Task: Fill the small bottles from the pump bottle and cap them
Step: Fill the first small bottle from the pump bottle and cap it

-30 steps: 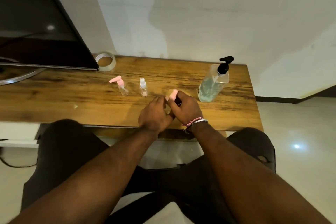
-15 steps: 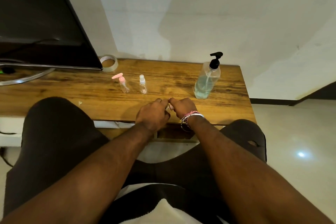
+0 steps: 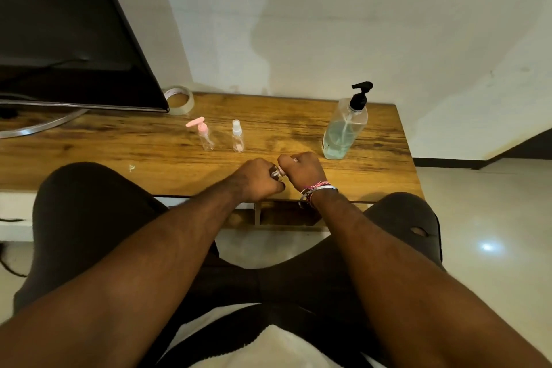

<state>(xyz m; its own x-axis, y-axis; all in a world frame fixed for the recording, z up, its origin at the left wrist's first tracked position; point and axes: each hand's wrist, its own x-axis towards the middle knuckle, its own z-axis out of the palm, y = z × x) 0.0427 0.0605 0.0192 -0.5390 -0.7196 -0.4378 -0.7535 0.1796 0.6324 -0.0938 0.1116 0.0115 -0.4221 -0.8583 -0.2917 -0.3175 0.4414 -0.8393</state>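
Observation:
My left hand [image 3: 257, 179] grips a small clear bottle [image 3: 277, 173] near the front edge of the wooden table [image 3: 149, 152]. My right hand [image 3: 301, 169] is curled over the bottle's top, covering its pink cap. Most of the bottle is hidden between my fingers. Farther back stand two small clear bottles: one with a pink pump top [image 3: 204, 134] and one with a clear spray cap [image 3: 237, 136]. The large pump bottle [image 3: 345, 128], with a black pump and pale blue-green liquid, stands upright to the right of my hands.
A dark TV screen [image 3: 68, 39] on a metal stand fills the back left. A roll of clear tape [image 3: 179, 100] lies beside it. My knees rise on both sides under the table's front edge. A white wall runs behind the table.
The pink cap, visible above my right hand a second ago, is now covered by it. Both hands have drawn slightly toward the front edge.

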